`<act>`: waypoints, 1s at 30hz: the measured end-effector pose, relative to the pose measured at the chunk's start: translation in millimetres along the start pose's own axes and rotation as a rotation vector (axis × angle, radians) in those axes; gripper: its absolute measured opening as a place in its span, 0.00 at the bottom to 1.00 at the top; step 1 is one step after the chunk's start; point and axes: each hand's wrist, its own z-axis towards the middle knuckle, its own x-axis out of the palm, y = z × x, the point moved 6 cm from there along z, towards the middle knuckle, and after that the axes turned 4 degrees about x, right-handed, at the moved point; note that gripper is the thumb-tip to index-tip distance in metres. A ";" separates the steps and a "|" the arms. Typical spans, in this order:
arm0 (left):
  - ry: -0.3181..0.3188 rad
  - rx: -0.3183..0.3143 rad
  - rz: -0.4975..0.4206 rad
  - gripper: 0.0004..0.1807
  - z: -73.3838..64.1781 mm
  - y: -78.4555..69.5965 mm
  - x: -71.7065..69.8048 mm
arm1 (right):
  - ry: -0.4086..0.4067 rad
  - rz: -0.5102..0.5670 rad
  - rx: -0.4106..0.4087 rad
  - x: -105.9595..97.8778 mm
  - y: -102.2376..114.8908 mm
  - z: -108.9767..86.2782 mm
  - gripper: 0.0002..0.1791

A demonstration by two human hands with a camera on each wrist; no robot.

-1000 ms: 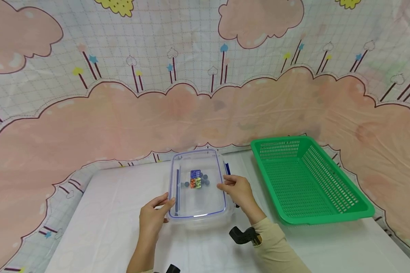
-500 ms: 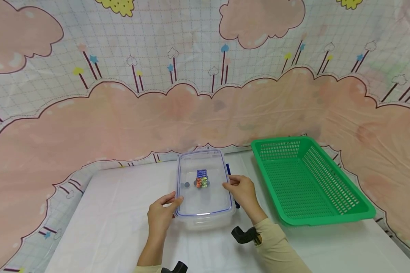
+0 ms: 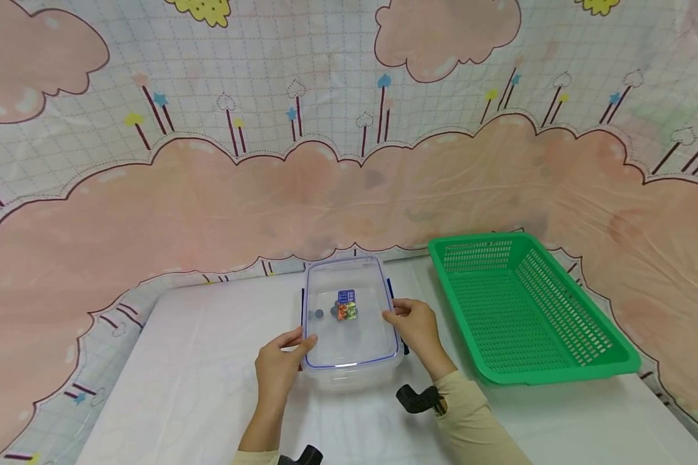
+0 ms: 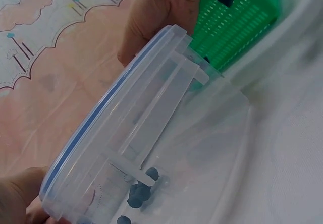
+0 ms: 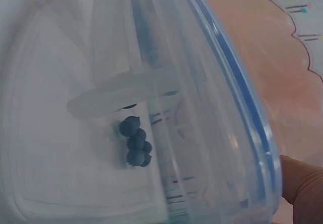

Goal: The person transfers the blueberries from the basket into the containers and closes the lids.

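Note:
A clear lid with a blue seal point(image 3: 349, 345) lies on top of a clear plastic food container point(image 3: 355, 381) on the table. My left hand point(image 3: 276, 365) pinches the lid's near left edge, thumb on top. On the opposite side, my right hand point(image 3: 417, 330) holds the right edge between thumb and fingers. Inside the container are several blueberries point(image 5: 136, 142), seen through its wall in both wrist views. A colourful label point(image 3: 346, 305) on the lid hides some of them from above. Side flaps hang down along the wall, such as the locking flap point(image 4: 161, 108).
A green perforated plastic basket point(image 3: 535, 323) stands to the right of the container. White cloth point(image 3: 180, 374) covers the table. Behind rises a patterned backdrop point(image 3: 302, 206) with clouds.
Both hands have shifted right, the left hand more. The lid has slid right over the container, which stays in place; it now sits more squarely above it.

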 end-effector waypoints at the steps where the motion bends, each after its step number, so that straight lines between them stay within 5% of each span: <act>1: 0.000 0.001 0.006 0.24 -0.1 -0.2 0.2 | 0.005 0.000 0.006 0.1 -1.2 -0.1 0.20; 14: 0.007 0.011 0.022 0.25 0.7 -0.7 1.8 | 0.009 0.038 0.023 4.1 -11.4 0.4 0.18; 30: 0.009 -0.001 0.015 0.26 -1.5 3.1 4.4 | -0.119 -0.011 -0.101 8.7 -11.9 -5.3 0.17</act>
